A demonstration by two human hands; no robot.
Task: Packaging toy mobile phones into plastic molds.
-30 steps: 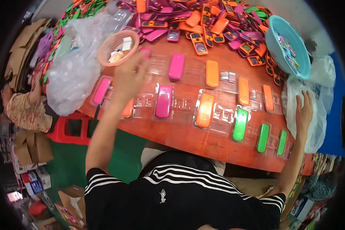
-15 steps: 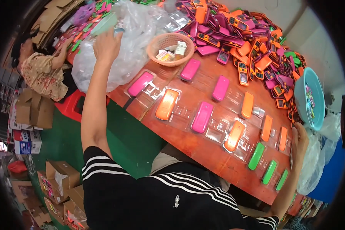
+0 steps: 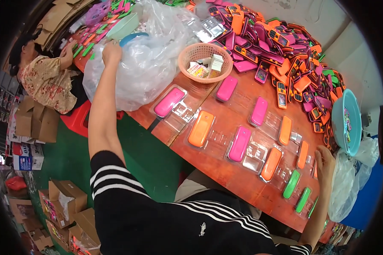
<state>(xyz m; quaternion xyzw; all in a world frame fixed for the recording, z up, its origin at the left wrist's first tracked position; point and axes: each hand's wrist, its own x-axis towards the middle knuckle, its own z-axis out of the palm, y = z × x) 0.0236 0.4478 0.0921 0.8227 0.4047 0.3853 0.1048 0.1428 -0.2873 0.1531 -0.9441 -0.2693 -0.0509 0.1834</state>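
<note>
Left hand [image 3: 111, 52] moved further out since earlier frame, fingers curled on top of clear plastic bag [image 3: 144, 63]; could not tell if gripping. Right hand [image 3: 325, 160] stayed flat, open, on far table edge [image 3: 247, 191] near green phones [image 3: 292, 184]. Woven basket [image 3: 205, 61] beside bag. Pink phone in clear tray [image 3: 169, 102] below bag.

Red-brown table [image 3: 225, 178] running from upper left to lower right of the frame.
On it lie clear trays [image 3: 255, 155] holding pink, orange and green shells, a woven basket [image 3: 205, 61] at upper centre, plastic bags [image 3: 144, 68] at upper left, a toy-phone heap [image 3: 285, 46] and a blue bowl [image 3: 347, 121] at right.
</note>
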